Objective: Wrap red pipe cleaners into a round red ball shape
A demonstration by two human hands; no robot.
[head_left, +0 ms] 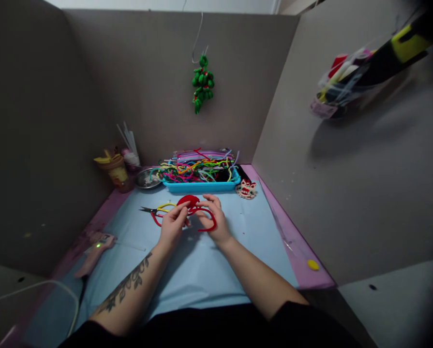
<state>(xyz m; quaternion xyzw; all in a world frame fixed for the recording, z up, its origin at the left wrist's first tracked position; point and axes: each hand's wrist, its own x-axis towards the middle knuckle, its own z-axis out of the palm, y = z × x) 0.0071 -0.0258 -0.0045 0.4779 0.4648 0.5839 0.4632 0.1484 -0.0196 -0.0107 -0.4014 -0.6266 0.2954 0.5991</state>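
A red pipe cleaner (214,220) runs between my hands, its free end curving down in a loop in front of my right palm. My left hand (174,222) is closed in a pinch on it. The fingers of my right hand (218,222) are bent around the same pipe cleaner, with the fingertips near its left part. Just beyond the fingertips is a rounded red fuzzy piece (187,199); whether it is joined to the pipe cleaner is hidden. Scissors (151,210) with one yellow and one red handle lie left of my left hand, blades apart.
A blue tray (201,187) of colourful pipe cleaners stands at the back, beside a metal bowl (143,181) and a cup of tools (116,171). A glue gun (95,251) lies left. Right are a beaded-looking ornament (246,190) and yellow disc (312,265). A green ornament (202,84) hangs above.
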